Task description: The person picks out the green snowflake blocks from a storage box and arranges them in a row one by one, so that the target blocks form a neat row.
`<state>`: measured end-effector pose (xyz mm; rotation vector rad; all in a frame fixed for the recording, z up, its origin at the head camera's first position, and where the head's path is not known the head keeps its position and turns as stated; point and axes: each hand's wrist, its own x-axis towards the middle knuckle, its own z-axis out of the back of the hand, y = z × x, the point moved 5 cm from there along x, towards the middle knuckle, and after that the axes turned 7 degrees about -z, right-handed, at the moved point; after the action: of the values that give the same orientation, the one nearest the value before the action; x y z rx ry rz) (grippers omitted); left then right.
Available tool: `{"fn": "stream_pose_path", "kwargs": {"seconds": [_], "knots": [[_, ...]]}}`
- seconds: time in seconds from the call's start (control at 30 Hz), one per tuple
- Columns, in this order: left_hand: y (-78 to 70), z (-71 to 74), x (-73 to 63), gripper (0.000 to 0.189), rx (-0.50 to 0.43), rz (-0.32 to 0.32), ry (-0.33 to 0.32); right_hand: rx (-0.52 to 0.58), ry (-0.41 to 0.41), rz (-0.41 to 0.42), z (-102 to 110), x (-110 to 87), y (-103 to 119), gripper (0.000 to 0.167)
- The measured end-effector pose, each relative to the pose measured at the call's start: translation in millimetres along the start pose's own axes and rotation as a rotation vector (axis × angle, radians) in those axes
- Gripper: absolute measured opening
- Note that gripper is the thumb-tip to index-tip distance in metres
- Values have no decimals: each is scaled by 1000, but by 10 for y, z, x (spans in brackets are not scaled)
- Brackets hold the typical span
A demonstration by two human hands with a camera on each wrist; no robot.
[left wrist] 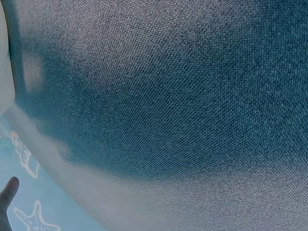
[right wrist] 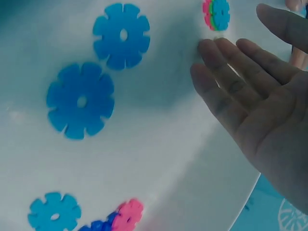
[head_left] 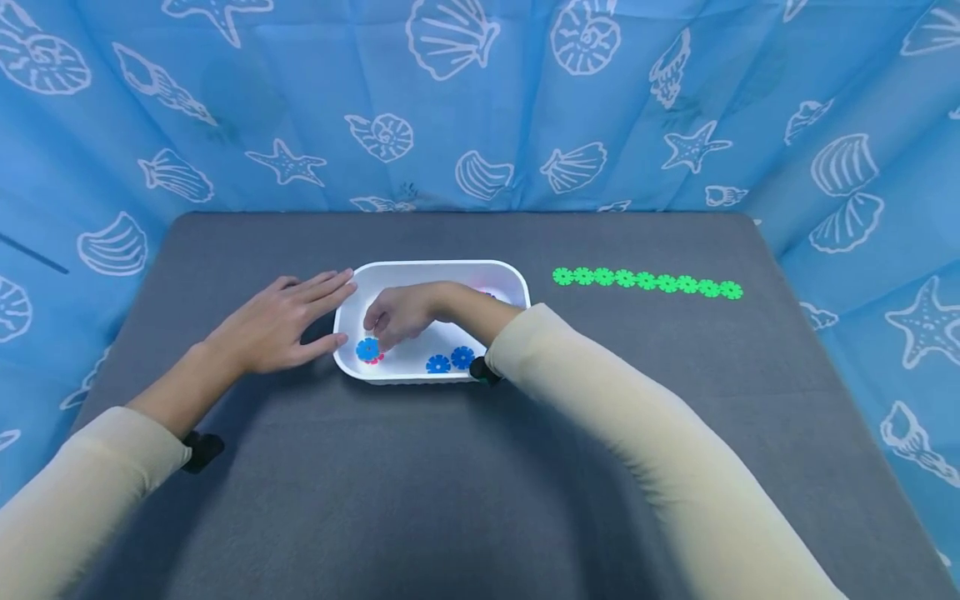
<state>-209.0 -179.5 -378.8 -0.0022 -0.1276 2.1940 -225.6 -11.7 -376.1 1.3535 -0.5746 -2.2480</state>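
Note:
My right hand (head_left: 408,312) reaches down into a white tray (head_left: 442,265), toward its left end. In the right wrist view its fingers are gently bent, with nothing held between them. Just past the fingertips lies a small stack: a blue notched disc (right wrist: 221,14) over a green and a pink one (right wrist: 207,14). Two more blue notched discs (head_left: 438,364) (head_left: 462,358) lie side by side near the tray's front wall. My left hand (head_left: 281,321) is spread flat at the tray's left end, fingertips and thumb right at the rim.
Right of the tray, a chain of several green notched discs (head_left: 647,281) lies on the grey table (head_left: 360,483). Further blue, dark blue and pink discs (right wrist: 129,215) are toward the tray's other end. A blue curtain with shell prints (head_left: 525,100) hangs behind the table.

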Motion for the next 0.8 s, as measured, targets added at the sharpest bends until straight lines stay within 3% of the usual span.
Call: {"fn": "stream_pose_path", "kwargs": {"seconds": [0.33,0.8], "knots": [[1,2,-12,74,-7,8,7,-14,91,29,-130,36,122,44],[9,-10,-2,75,-19,22,15,-3,125,28,-141,-27,79,43]]}}
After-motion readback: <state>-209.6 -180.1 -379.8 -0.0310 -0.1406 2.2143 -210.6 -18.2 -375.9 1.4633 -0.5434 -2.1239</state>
